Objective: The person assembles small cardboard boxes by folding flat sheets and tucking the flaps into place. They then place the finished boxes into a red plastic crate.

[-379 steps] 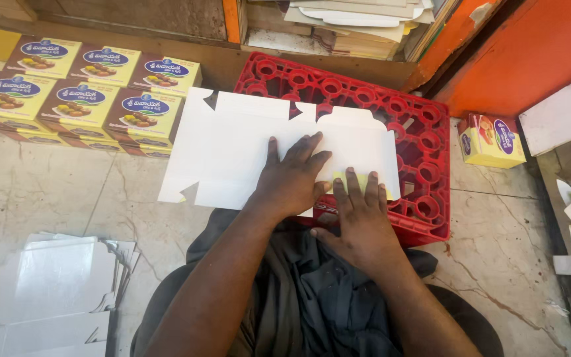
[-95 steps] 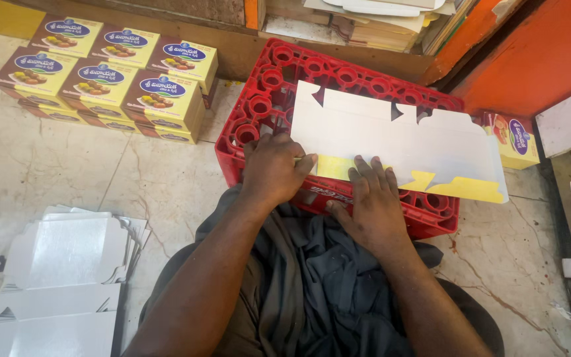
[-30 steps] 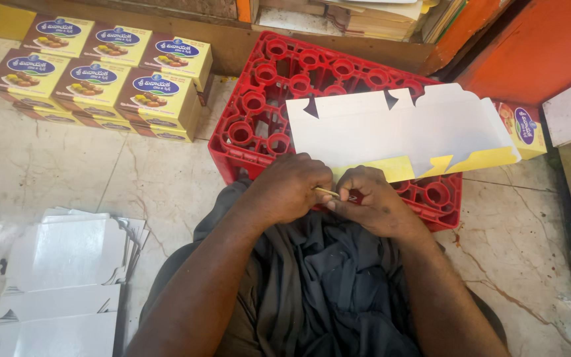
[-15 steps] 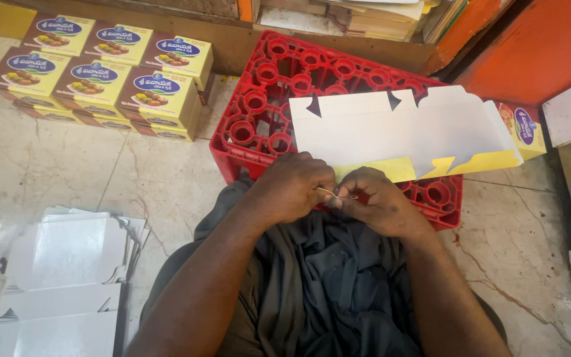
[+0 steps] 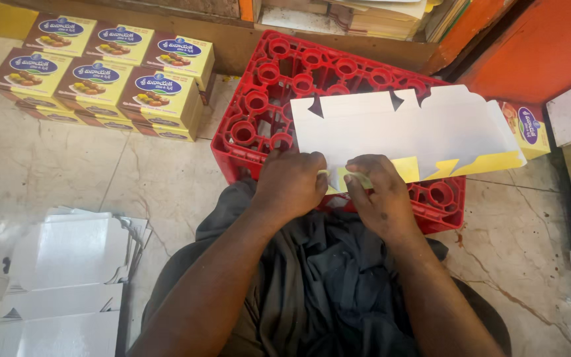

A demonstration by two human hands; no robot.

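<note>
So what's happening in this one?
A seated person is working a flat white carton blank that lies on an upturned red crate. The left hand and right hand pinch its near edge, where the yellow printed side is folded up. Finished yellow boxes stand stacked on the floor to the left, one more box sits right of the crate, and a pile of unfolded blanks lies by the left knee.

Even, bright daylight fills the view; soft shadows fall under the red crate (image 5: 259, 152). Focus is sharp, with slight wide-angle bending at the edges.
</note>
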